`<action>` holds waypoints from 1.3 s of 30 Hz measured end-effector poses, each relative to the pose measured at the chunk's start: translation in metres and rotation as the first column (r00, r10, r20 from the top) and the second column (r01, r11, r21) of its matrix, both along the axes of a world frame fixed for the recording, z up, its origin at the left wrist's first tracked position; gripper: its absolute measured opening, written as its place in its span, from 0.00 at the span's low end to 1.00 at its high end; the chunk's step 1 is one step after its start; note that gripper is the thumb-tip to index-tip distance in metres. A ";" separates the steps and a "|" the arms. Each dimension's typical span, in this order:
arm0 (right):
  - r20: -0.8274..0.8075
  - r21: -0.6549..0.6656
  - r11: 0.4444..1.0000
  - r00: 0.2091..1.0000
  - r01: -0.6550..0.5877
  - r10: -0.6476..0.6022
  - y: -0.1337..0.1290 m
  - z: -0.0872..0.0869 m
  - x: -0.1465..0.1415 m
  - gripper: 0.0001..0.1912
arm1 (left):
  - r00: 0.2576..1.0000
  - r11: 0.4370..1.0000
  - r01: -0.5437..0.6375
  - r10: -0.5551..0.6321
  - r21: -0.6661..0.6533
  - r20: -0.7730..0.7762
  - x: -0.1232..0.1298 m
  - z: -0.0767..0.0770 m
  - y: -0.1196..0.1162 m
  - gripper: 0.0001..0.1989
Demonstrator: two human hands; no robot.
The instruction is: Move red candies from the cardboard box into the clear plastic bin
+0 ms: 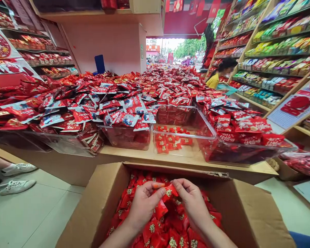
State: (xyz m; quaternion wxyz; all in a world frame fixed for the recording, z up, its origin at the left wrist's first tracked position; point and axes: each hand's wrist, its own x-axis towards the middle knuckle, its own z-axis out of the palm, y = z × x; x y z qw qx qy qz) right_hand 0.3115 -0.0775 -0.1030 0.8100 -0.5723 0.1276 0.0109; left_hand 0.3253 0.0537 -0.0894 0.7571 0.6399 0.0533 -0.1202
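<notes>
A small red candy packet [168, 193] with a gold printed character is stretched between my hands, over an open cardboard box [258, 210]. My left hand [147, 199] pinches its left end between thumb and fingers. On its right end, my right hand [189, 196] is closed in a similar pinch. Below both hands the box is filled with many loose red packets [152, 228] of the same look. Just beyond the box, a clear plastic bin [184, 132] holds a thin layer of these small red packets on its floor.
Clear bins heaped with larger red snack packets [129, 110] line the wooden counter [134, 151]. Stocked shelves [279, 51] rise on the right, near a person in yellow [213, 81]. Another person's white shoes [15, 186] show on the tiled floor at left.
</notes>
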 end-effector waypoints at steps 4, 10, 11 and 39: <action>0.025 0.033 0.999 0.999 -0.023 0.023 0.003 0.006 -0.004 0.15 | 1.000 1.000 -0.016 0.016 -0.008 0.020 -0.002 0.000 0.000 0.07; 0.029 0.014 0.998 0.998 -0.054 0.053 -0.002 0.007 -0.005 0.12 | 1.000 0.999 0.010 -0.009 -0.035 0.026 -0.005 0.000 -0.001 0.07; 0.033 0.016 0.999 0.998 -0.046 0.045 -0.003 0.007 -0.005 0.12 | 1.000 0.998 0.016 -0.015 -0.057 0.016 -0.005 0.000 -0.001 0.07; 0.080 -0.085 0.989 0.989 -0.119 0.126 0.001 0.006 -0.012 0.11 | 0.966 0.930 -0.179 0.104 -0.322 -0.236 -0.004 0.002 0.000 0.08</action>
